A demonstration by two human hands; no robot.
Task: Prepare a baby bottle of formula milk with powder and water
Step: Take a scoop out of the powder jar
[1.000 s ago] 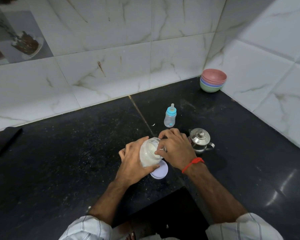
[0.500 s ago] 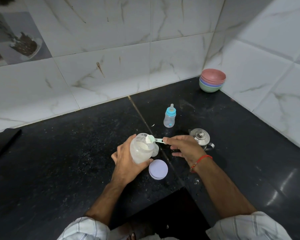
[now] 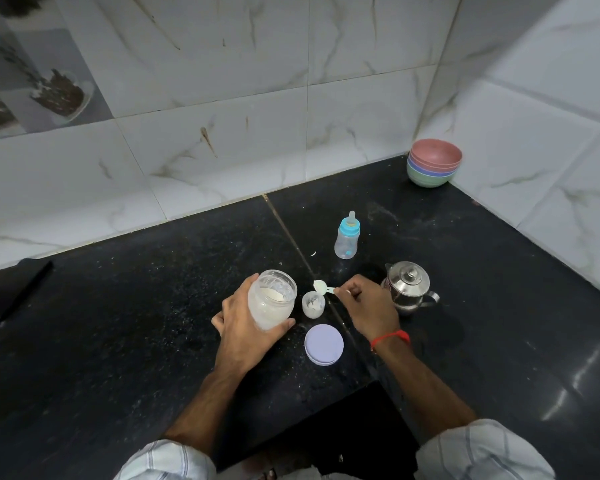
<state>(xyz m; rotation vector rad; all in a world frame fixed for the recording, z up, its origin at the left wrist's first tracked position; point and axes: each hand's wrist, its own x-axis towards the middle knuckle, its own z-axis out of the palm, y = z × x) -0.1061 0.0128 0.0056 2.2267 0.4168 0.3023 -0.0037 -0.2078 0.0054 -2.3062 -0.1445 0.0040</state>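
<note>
black counter [image 3: 118, 341] under everything, tiled wall behind. left hand [image 3: 246, 327] wrapped around jar [image 3: 272, 299], open mouth up, tilted a bit, white powder inside, held just left of cup. right hand [image 3: 369, 306] pinching scoop [image 3: 323, 287] handle, bowl of scoop loaded with powder, just above and behind cup. red thread on right wrist. bowls [image 3: 434, 162] stacked, far behind cup to the right, in wall corner. kettle [image 3: 409, 287], steel, lid on, right of cup, just past right hand. lid [image 3: 324, 344], lilac, flat on counter just in front of cup. bottle [image 3: 347, 235], blue collar, teat on, upright, behind cup, apart from it. cup [image 3: 313, 304], small, clear, some powder in it, standing on counter between hands.
</note>
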